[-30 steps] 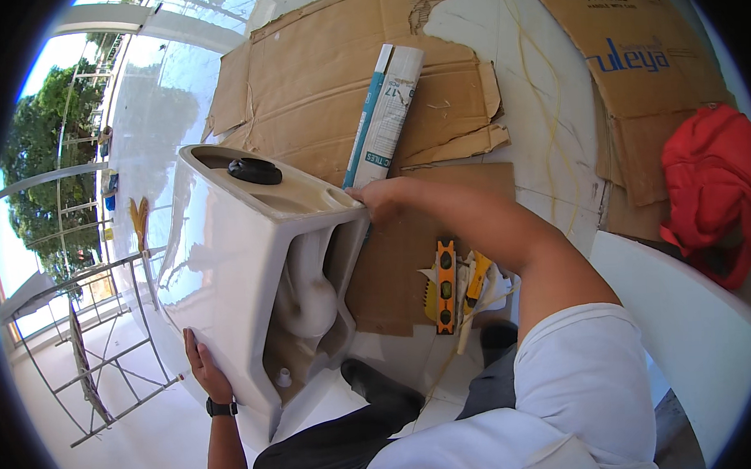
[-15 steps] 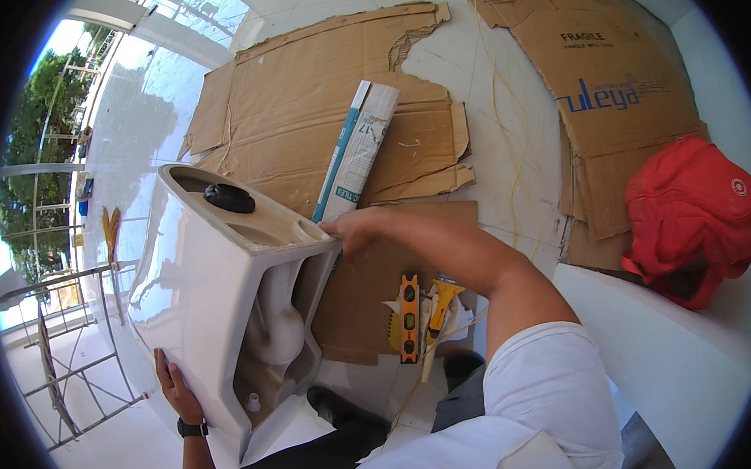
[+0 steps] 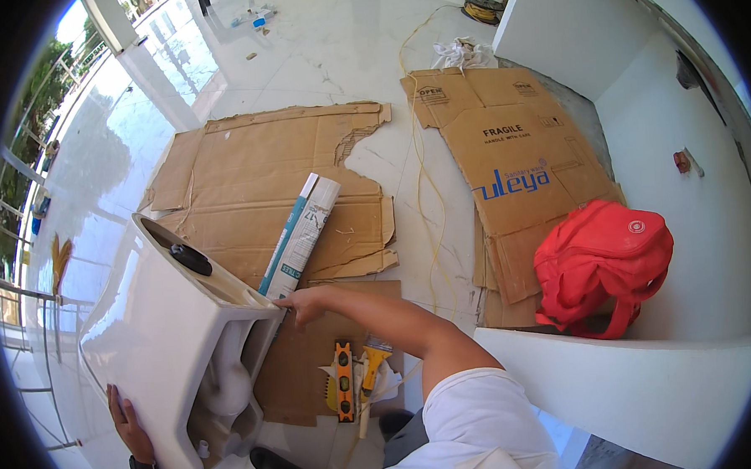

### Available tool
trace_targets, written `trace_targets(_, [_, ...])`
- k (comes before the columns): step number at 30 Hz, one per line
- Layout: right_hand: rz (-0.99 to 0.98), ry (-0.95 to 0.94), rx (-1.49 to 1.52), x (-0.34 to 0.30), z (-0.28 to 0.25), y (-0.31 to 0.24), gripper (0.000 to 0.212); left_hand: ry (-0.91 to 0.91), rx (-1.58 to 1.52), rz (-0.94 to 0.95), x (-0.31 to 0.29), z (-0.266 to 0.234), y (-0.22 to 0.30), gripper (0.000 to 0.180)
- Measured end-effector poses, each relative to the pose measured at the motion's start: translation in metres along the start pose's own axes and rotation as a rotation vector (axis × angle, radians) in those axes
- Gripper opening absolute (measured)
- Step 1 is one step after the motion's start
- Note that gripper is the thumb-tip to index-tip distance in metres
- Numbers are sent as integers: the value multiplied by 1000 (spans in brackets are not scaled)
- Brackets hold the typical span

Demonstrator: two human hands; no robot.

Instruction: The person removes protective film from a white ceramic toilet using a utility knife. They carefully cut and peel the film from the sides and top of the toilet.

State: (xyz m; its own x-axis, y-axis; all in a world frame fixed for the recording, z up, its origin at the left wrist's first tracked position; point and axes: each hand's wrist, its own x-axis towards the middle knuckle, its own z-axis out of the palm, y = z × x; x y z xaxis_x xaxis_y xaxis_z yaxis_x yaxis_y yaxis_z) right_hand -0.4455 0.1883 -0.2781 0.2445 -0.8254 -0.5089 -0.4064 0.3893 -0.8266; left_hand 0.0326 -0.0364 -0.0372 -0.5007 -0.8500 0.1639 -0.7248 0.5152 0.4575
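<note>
A white ceramic toilet (image 3: pixel 128 329) is tipped over on its side, its hollow back with the curved trap pipe (image 3: pixel 227 375) facing me. My left hand (image 3: pixel 128 423) lies flat against its smooth outer wall, fingers stretched out, a dark watch on the wrist. With my right arm reaching across, my right hand (image 3: pixel 305 305) grips the corner of the toilet's end; the fingertips are partly hidden behind the edge. A black round fitting (image 3: pixel 190 259) sits in the open end of the toilet. Beyond my right hand a rolled white and teal tube (image 3: pixel 300 234) rests on cardboard.
Flattened cardboard (image 3: pixel 246 156) covers the floor ahead. By my feet lie an orange spirit level (image 3: pixel 344 380) and a yellow-handled scraper (image 3: pixel 371 369). A red backpack (image 3: pixel 603 266) rests beside a low white wall (image 3: pixel 633 366). Yellow cord (image 3: pixel 423 165) trails across the tiles.
My view has swung up and right, so more floor and wall show and everything sits lower and further left. Both hands keep their places on the toilet.
</note>
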Motion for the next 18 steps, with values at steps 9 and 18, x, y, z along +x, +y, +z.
trace_targets(9, [65,13,149,13,-11,-17,127,1,1,17,5,1,4,51])
trace_targets(18, [18,90,147,21,-5,-21,115,2,-31,35,6,3,7,52])
